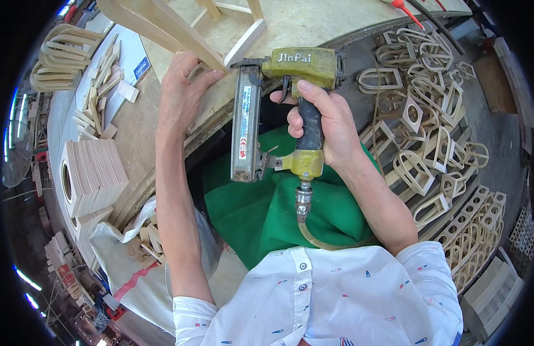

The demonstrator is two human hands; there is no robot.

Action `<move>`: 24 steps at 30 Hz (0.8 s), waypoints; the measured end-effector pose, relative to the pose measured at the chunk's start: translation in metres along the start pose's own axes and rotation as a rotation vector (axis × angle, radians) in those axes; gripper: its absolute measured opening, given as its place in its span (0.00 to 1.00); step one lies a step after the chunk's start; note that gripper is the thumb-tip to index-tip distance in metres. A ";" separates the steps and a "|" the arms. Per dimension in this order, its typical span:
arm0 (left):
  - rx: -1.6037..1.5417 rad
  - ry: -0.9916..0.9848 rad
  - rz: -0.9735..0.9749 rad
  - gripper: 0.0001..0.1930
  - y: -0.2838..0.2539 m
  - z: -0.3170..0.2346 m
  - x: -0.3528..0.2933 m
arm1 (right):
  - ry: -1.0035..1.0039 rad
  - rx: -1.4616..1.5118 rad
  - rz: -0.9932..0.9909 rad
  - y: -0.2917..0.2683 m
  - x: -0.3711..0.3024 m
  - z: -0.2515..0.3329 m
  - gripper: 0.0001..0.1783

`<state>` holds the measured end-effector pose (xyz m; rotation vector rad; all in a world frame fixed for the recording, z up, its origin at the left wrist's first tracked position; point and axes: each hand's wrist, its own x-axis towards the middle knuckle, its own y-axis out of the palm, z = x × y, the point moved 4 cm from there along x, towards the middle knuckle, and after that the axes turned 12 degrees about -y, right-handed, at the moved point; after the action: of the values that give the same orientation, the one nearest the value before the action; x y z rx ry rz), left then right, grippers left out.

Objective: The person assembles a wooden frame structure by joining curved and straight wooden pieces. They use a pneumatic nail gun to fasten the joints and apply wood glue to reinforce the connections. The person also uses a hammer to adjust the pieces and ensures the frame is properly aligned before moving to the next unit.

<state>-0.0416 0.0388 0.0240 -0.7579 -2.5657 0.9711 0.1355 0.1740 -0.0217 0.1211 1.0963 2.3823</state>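
Observation:
My right hand (330, 118) grips the black handle of a yellow-green pneumatic nail gun (304, 66), with a finger near the trigger. The gun's nose meets the lower corner of a pale wooden frame (244, 43) at the near edge of the workbench (301, 26). My left hand (183, 86) is closed on that same frame, thumb and fingers pinching its curved rail just left of the nose. From the gun's base a clear air hose (313, 237) curves off under my right arm. The frame's far part leaves the picture at the top.
Wood scraps (99, 98) and rounded wooden loops (62, 55) lie on the left. Below them stand stacked plywood pieces (99, 173) with round holes and a white sack (128, 277) of offcuts. Many wooden frames (414, 170) are piled at right. A green cloth (267, 196) covers my lap.

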 end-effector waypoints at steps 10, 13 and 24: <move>-0.014 -0.010 0.015 0.14 0.000 0.000 0.000 | 0.009 -0.038 -0.021 0.001 -0.002 -0.002 0.15; -0.030 -0.031 0.023 0.14 0.002 0.002 0.000 | -0.004 -0.053 -0.032 0.002 -0.004 -0.001 0.15; -0.057 -0.002 0.047 0.15 -0.003 -0.003 0.000 | 0.002 -0.033 -0.015 -0.003 0.006 0.025 0.19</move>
<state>-0.0413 0.0384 0.0288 -0.8371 -2.5981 0.9164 0.1385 0.1953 -0.0080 0.0984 1.0548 2.3865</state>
